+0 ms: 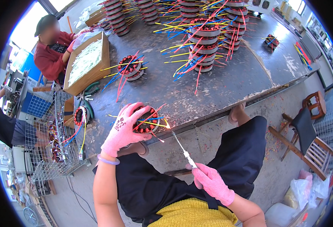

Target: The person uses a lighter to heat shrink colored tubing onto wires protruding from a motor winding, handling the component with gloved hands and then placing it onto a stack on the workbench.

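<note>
My left hand, in a pink glove, grips a motor stator with red windings, just past the table's near edge. Yellow, blue and red wires stick out from it. My right hand, gloved in pink too, is closed around the white handle of a slim rod-shaped tool. A bright, flame-like glow shows at the tool's tip, right by the end of a yellow wire. Whether the tip touches that wire I cannot tell. Another stator lies on the table beyond my left hand.
Stacked stators with wires stand along the far side of the dark table. At left are a cardboard box, pliers and a wire basket. A person sits behind the box. A wooden chair stands right.
</note>
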`<state>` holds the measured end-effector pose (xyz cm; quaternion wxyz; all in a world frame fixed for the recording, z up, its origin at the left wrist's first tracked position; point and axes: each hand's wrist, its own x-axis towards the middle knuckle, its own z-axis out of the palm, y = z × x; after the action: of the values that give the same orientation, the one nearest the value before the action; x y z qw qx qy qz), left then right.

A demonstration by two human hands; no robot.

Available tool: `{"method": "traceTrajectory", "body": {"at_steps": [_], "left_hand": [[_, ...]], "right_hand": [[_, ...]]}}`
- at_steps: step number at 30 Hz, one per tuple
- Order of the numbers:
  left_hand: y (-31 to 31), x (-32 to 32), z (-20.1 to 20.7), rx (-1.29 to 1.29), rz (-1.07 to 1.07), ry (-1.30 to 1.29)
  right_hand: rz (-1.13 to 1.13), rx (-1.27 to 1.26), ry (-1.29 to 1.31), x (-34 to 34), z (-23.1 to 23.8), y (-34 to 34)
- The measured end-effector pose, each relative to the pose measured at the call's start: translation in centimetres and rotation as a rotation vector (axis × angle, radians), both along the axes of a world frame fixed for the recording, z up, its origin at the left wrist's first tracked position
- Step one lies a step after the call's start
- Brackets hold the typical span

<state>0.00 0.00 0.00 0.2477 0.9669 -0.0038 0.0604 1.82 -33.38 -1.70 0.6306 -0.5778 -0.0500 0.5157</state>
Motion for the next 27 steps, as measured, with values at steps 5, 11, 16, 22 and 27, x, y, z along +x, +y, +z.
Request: {"method": "traceTrajectory", "body": {"at_steps": [5,11,16,22,27], "left_hand": [[-0.32,0.18,-0.3,0.001,-0.001,-0.022],[-0.25,0.03,0.03,0.025,0.015,-0.015],[-0.35,0.02,-0.01,0.011,0.009,-0.025],[-0.36,-0.02,0.09,0.01,0.016,-0.015],[-0.58,-0.08,0.22,0.032,0.027,-0.005]], "right_hand": [[0.027,-0.012,-0.054,0.25,-0.39,-0.33],[0.02,-0.036,-0.031,0.19,0.03,0.12],[0.003,-0.008,-0.019,0.04,-0.18,-0.13],[0.015,-0.033,-0.014,0.23,-0.08,0.18],[-0.006,-0.015,-0.002,0.17,0.11,0.08]]}}
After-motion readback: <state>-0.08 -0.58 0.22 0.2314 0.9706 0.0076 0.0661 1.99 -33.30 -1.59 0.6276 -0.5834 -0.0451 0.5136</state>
